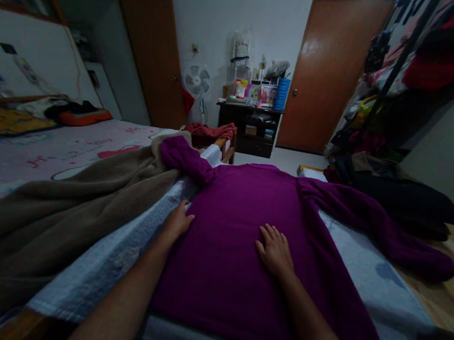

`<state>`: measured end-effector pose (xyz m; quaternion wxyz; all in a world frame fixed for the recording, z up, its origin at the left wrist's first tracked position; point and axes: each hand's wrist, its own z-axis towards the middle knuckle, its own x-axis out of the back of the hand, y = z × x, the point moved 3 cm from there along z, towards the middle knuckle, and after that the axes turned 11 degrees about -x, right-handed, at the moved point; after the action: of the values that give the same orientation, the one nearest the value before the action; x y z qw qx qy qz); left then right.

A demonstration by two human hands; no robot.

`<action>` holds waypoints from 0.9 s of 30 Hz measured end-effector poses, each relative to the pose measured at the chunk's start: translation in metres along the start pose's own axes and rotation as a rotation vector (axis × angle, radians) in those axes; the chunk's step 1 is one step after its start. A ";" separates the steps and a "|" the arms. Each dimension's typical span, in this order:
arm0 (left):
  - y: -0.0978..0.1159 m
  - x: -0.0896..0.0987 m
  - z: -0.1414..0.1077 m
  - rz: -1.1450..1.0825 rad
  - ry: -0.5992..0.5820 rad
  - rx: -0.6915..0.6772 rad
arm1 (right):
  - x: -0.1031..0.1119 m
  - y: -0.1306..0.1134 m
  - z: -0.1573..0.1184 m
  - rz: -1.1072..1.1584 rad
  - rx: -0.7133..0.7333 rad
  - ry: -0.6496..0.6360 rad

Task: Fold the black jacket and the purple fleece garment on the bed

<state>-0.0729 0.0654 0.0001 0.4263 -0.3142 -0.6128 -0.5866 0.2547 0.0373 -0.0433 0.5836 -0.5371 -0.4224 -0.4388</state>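
A purple long-sleeved top (229, 262) lies spread on a pale blue cloth (373, 279), its neckline toward the far end. One sleeve reaches out to the right, while the other is bunched at the upper left. My left hand (178, 221) is at the left edge of the top, thumb and index finger apart at the fabric; its other fingers are partly hidden. Resting flat on the middle of the top, my right hand (275, 250) has its fingers spread and holds nothing.
A brown fleece blanket (74, 209) lies on the bed (85, 142) at left. Dark folded clothes (400, 191) are piled at right. Beyond stand a fan (198, 82), a black cabinet (245, 133) and a wooden door (332, 72).
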 end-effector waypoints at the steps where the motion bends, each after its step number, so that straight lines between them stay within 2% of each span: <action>1: -0.001 0.001 -0.003 -0.024 -0.029 -0.007 | 0.000 0.000 0.000 0.000 -0.003 0.007; 3: -0.002 0.003 -0.012 -0.071 -0.080 -0.059 | -0.001 0.000 0.000 0.004 -0.006 0.023; 8: -0.003 0.012 -0.036 -0.105 -0.204 -0.307 | -0.001 0.001 0.000 0.021 -0.006 0.037; 12: -0.011 0.019 -0.052 0.109 -0.329 -0.290 | 0.000 0.004 0.000 0.017 -0.016 0.027; 14: -0.008 0.021 -0.062 0.262 -0.271 -0.261 | 0.001 0.003 -0.003 0.001 -0.037 -0.001; 16: 0.001 0.020 -0.074 0.422 -0.121 -0.255 | 0.002 -0.003 -0.010 -0.017 -0.079 -0.035; 18: 0.016 0.010 -0.087 0.523 0.031 -0.335 | 0.003 -0.013 -0.023 -0.025 -0.087 -0.053; 19: 0.024 0.001 -0.093 0.529 0.059 -0.402 | 0.003 -0.019 -0.031 -0.023 -0.060 -0.058; 21: 0.037 -0.021 -0.104 0.479 0.037 -0.515 | 0.003 -0.031 -0.047 -0.018 0.048 -0.081; 23: 0.044 -0.042 -0.111 0.416 -0.022 -0.560 | 0.003 -0.036 -0.059 -0.023 0.126 -0.110; 25: 0.047 -0.057 -0.116 0.386 -0.035 -0.569 | 0.003 -0.030 -0.065 -0.044 0.107 -0.118; 27: 0.046 -0.063 -0.121 0.371 -0.030 -0.561 | 0.003 -0.016 -0.066 -0.073 0.039 -0.101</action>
<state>0.0141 -0.0412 -0.0413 0.4137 -0.5341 -0.3658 -0.6401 0.2411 -0.0295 -0.0401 0.5557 -0.5311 -0.4791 -0.4238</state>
